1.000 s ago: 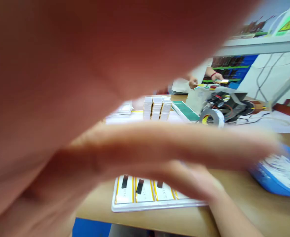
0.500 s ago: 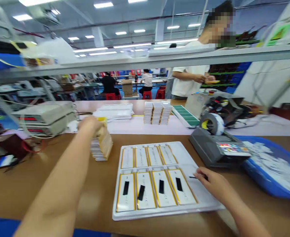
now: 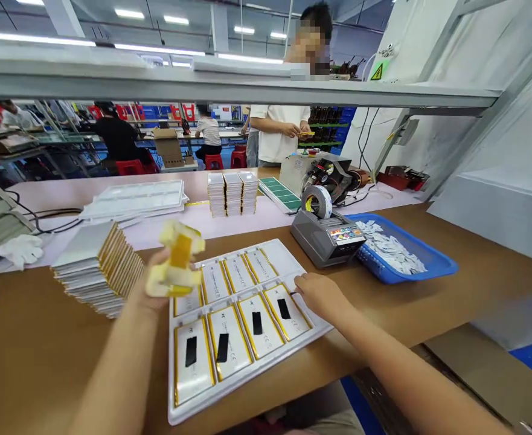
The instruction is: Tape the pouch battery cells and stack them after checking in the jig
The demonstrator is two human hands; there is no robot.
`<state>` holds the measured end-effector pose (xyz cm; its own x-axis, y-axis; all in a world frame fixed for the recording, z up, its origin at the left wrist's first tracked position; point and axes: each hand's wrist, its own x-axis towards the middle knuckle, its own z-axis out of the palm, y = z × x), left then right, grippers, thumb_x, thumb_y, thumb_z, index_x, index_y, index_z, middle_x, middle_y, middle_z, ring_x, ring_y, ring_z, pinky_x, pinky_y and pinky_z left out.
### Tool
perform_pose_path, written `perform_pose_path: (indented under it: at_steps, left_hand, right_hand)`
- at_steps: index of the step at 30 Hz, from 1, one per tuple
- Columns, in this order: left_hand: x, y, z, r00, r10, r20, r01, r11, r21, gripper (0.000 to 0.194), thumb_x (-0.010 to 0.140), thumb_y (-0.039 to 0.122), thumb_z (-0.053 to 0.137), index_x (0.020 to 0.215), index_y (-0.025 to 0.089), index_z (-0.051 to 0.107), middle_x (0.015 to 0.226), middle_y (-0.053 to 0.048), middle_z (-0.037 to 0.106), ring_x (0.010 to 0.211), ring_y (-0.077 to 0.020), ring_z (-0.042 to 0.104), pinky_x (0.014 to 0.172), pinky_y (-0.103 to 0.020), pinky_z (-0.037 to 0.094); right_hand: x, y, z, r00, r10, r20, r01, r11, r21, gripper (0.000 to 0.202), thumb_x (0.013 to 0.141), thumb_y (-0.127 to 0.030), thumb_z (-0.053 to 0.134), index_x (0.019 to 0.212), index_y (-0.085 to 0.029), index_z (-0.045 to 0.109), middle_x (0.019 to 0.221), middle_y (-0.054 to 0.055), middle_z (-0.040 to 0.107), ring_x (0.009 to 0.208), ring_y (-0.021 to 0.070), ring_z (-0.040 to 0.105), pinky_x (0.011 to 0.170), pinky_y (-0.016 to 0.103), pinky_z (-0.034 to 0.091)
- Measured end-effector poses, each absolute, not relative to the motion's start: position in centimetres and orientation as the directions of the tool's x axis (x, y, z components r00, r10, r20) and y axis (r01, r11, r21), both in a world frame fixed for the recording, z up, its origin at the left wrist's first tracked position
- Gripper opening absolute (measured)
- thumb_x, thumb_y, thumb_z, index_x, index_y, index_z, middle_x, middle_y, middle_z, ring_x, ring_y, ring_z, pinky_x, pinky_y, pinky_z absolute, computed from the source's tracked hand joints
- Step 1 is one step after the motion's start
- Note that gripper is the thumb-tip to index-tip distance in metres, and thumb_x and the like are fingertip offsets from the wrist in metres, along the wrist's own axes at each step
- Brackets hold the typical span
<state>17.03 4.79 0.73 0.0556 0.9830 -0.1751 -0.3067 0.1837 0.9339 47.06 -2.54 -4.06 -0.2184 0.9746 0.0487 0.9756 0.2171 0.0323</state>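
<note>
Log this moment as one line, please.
left hand: holds yellow-and-white piece | right hand: at tray edge | tray: four front cells with black strips | tape dispenser: behind tray | blue basket: beside dispenser

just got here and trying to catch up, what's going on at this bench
The left hand holds a blurred yellow piece over the left side of a white tray of flat pouch cells. The right hand is at the tray's right side. The four front-row cells have black strips; the three clearly visible back-row ones have none.
</note>
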Motion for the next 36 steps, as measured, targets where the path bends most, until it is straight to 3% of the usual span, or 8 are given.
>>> perform_pose_path:
  at_steps: [5,8,11,16,23,27,32,36]
  left_hand:
    - [16.8,5.3,-2.1,0.362,0.898,-0.251,-0.535,0.421,0.732,0.027,0.069,0.019,0.051,0.096,0.013,0.053,0.076,-0.007,0.062,0.073,-0.0215,0.060,0.065,-0.038,0.048]
    - [17.1,5.9,-4.0,0.408,0.866,-0.289,-0.553,0.486,0.677,0.034,0.070,0.022,0.053,0.102,0.012,0.051,0.079,-0.009,0.063,0.073,-0.0230,0.061,0.064,-0.039,0.049]
    - [17.0,6.2,-5.2,0.440,0.839,-0.320,-0.568,0.536,0.624,0.037,0.073,0.030,0.052,0.105,0.011,0.050,0.080,-0.011,0.063,0.074,-0.0236,0.061,0.065,-0.040,0.049]
    - [16.9,5.6,-5.7,0.478,0.843,-0.246,-0.633,0.525,0.570,0.044,0.075,0.044,0.047,0.104,0.011,0.051,0.082,-0.012,0.062,0.079,-0.0249,0.060,0.070,-0.042,0.047]
    - [17.2,4.9,-6.1,0.620,0.780,-0.081,-0.660,0.575,0.484,0.058,0.074,0.056,0.041,0.114,0.014,0.046,0.094,-0.014,0.060,0.086,-0.0268,0.058,0.077,-0.045,0.042]
    - [17.0,4.7,-6.2,0.569,0.813,-0.126,-0.676,0.549,0.492,0.058,0.073,0.056,0.041,0.110,0.013,0.049,0.093,-0.014,0.061,0.088,-0.0282,0.057,0.080,-0.046,0.039]
    - [16.7,4.6,-5.9,0.539,0.842,-0.020,-0.746,0.488,0.453,0.061,0.072,0.059,0.039,0.106,0.010,0.051,0.097,-0.016,0.059,0.088,-0.0284,0.056,0.082,-0.048,0.038]
    - [16.6,4.9,-5.5,0.489,0.870,-0.062,-0.767,0.462,0.445,0.058,0.073,0.058,0.040,0.104,0.010,0.052,0.093,-0.016,0.060,0.084,-0.0286,0.058,0.078,-0.050,0.040]
  right_hand:
    - [46.1,-1.6,-4.5,-0.185,0.983,-0.007,0.982,0.185,0.040,0.018,0.077,-0.013,0.040,0.079,-0.014,0.059,0.079,0.011,0.062,0.074,0.0207,0.056,0.060,0.027,0.034]
    - [46.7,-0.5,-5.1,-0.115,0.981,-0.153,0.973,0.080,-0.218,0.026,0.081,-0.031,0.038,0.076,-0.016,0.059,0.074,0.008,0.063,0.068,0.0181,0.056,0.056,0.025,0.035]
    - [47.0,-0.1,-5.6,-0.199,0.943,-0.267,0.878,0.050,-0.476,0.036,0.084,-0.037,0.029,0.076,-0.015,0.057,0.074,0.006,0.061,0.065,0.0145,0.053,0.056,0.023,0.035]
    - [46.4,-0.4,-3.8,-0.234,0.908,-0.346,0.809,-0.015,-0.587,0.016,0.072,-0.027,0.044,0.067,-0.013,0.052,0.068,0.004,0.055,0.061,0.0124,0.046,0.054,0.022,0.034]
    - [38.1,5.4,-0.3,-0.248,0.960,-0.133,0.494,0.007,-0.870,0.018,0.072,-0.029,0.042,0.073,-0.013,0.051,0.060,-0.002,0.048,0.050,0.0077,0.039,0.049,0.020,0.031]
    - [31.9,7.4,-1.6,-0.262,0.961,-0.086,0.616,0.098,-0.781,0.016,0.071,-0.030,0.049,0.069,-0.014,0.052,0.060,-0.001,0.054,0.054,0.0086,0.044,0.050,0.020,0.030]
    - [34.8,8.4,-1.7,-0.129,0.991,0.043,0.956,0.135,-0.259,0.036,0.073,-0.053,0.045,0.068,-0.018,0.054,0.071,0.004,0.061,0.066,0.0152,0.053,0.052,0.023,0.028]
    - [41.5,9.8,-1.2,-0.069,0.997,0.017,0.997,0.068,0.034,0.024,0.082,-0.033,0.038,0.081,-0.017,0.056,0.086,0.009,0.063,0.079,0.0191,0.056,0.056,0.025,0.031]
